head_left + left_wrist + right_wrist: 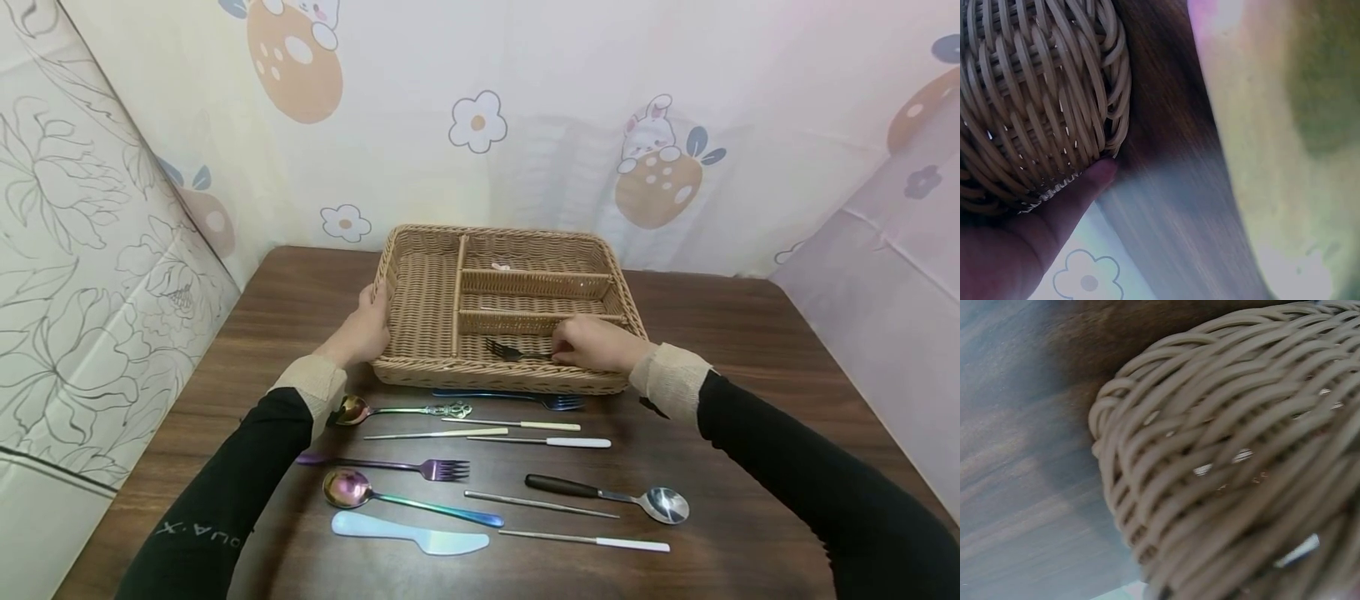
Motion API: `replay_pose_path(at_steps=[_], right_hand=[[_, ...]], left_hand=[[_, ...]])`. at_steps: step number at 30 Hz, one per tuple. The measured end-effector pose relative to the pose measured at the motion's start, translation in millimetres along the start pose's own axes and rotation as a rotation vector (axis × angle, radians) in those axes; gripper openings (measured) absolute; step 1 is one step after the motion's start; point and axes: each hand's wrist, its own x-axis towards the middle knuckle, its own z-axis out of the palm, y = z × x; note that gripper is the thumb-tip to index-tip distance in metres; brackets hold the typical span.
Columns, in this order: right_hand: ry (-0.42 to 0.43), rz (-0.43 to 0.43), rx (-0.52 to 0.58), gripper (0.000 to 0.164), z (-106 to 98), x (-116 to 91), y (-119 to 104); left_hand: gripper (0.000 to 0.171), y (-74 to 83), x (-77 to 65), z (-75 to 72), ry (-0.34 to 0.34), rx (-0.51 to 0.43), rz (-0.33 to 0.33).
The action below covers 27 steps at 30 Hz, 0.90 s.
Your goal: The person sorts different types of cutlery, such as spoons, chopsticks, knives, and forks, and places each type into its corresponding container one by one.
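Dark fork (507, 351), one, lying in the front-right compartment (474, 345) of the wicker tray (498, 377), its handle seemingly pinched by the right hand (596, 343), which hides it, left hand (363, 330) holding the tray's side: we judge placing in hand, an easy release called for next.

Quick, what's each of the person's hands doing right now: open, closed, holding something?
Left hand: closed on the left side of the wicker basket.
Right hand: closed, pinching the dark fork inside the basket.
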Motion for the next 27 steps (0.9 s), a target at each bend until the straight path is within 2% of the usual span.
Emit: replay_pose_path(at_steps=[9, 15, 27], right_hand=[[0.03, 0.019, 0.009, 0.005, -12, -7, -13], [0.087, 0.034, 0.025, 0.006, -18, -15, -17], [0.178, -0.009, 0.056, 0.005, -28, -31, -28]], left_hand=[[0.072, 0.7, -0.2, -2.7, -0.003, -0.003, -0.002], [0.072, 0.8, 0.5, -2.4, -0.006, -0.01, 0.005], [0.07, 1.9, -2.7, -1.4, 0.002, -0.015, -0.001]])
